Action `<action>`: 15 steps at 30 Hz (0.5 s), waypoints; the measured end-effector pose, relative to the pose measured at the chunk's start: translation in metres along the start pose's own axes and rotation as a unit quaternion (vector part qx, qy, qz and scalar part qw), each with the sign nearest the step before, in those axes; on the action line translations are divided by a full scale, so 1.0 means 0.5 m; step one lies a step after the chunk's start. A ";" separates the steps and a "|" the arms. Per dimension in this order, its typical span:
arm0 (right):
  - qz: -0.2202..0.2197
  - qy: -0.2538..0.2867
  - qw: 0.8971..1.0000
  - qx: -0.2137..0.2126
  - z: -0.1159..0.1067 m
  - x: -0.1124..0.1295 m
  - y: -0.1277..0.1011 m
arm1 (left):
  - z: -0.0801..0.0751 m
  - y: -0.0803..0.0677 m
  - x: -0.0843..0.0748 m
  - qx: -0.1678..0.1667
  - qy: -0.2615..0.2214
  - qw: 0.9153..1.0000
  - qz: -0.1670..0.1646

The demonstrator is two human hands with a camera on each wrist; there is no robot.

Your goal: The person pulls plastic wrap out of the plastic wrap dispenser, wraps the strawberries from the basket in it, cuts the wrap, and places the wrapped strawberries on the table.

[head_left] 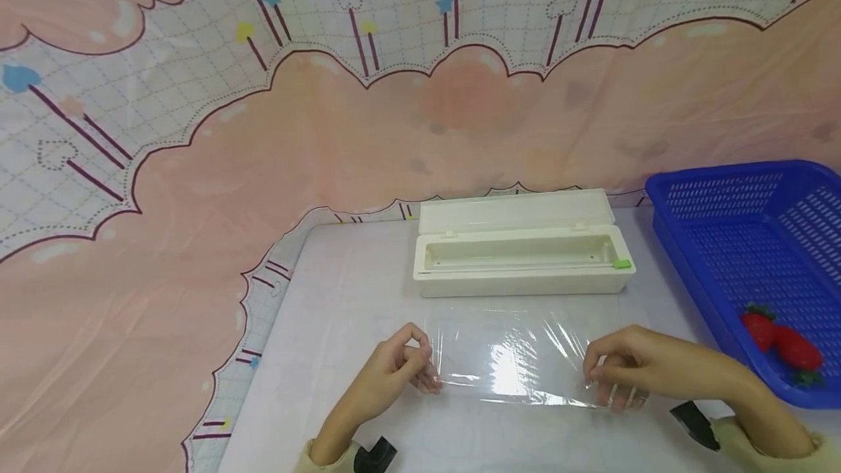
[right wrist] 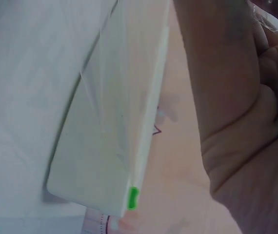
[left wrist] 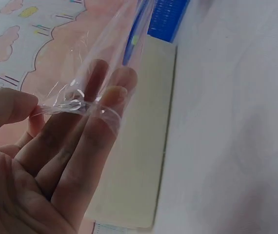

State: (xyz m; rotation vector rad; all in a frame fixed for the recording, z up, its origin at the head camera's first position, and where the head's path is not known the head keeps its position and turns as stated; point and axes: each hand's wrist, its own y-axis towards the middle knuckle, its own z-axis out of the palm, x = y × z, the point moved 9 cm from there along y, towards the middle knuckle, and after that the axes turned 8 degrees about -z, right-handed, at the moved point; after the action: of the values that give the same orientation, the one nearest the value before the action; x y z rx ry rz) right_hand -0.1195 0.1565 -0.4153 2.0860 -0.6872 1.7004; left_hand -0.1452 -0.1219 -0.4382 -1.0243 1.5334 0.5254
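A sheet of clear plastic wrap [head_left: 512,360] is stretched between my two hands over the white table, with bright glare at its middle. My left hand [head_left: 393,371] pinches the sheet's left edge between thumb and index finger. In the left wrist view, the bunched plastic wrap [left wrist: 75,105] runs from that pinch across the other, extended fingers. At the right edge, my right hand [head_left: 647,367] pinches the film with its thumb and index finger. Just beyond the sheet stands a long cream-white wrap dispenser [head_left: 525,283], its lid [head_left: 515,212] raised, with a green slider [head_left: 621,264] at the right end.
A blue plastic basket [head_left: 683,290] stands to the right, near my right forearm. Two strawberries [head_left: 798,349] lie inside it at the near end. Behind the white table [head_left: 348,290] hangs a pink patterned cloth [head_left: 368,144].
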 end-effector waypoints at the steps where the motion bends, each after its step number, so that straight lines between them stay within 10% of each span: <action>1: 0.000 0.000 1.000 -0.001 0.001 -0.003 0.000 | 0.001 0.000 0.004 -0.001 0.002 1.000 -0.002; 15: -0.014 -0.043 0.999 0.004 0.013 -0.039 -0.002 | 0.011 -0.001 0.045 -0.022 0.089 0.996 -0.006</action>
State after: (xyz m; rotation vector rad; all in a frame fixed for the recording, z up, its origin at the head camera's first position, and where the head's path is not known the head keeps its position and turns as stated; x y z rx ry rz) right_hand -0.1165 0.1566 -0.4355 2.1754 -0.6755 1.6089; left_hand -0.1407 -0.1247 -0.4606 -1.1376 1.6782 0.4714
